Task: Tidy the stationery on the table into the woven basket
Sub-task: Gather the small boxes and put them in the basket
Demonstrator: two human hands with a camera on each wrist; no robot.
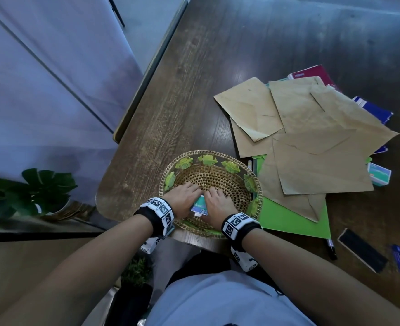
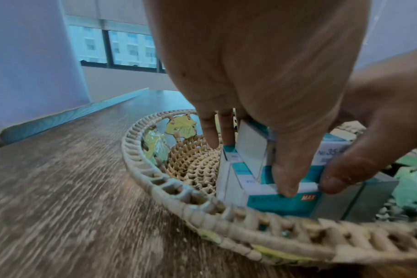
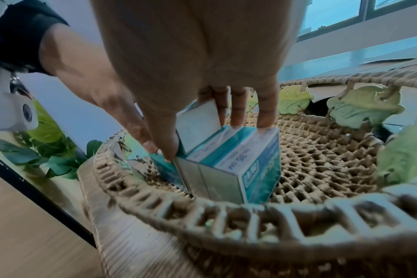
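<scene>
Low in the centre of the head view, both hands reach into the woven basket on the table. The left hand and right hand each pinch the teal-and-white staple boxes, thumbs in front, fingers behind. About 3 boxes stand together on the basket floor. Brown envelopes lie right of centre.

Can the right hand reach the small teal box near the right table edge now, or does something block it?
Probably not yet: the right hand and the left hand both hold staple boxes in the woven basket. The teal box lies uncovered beside the envelopes.
</scene>
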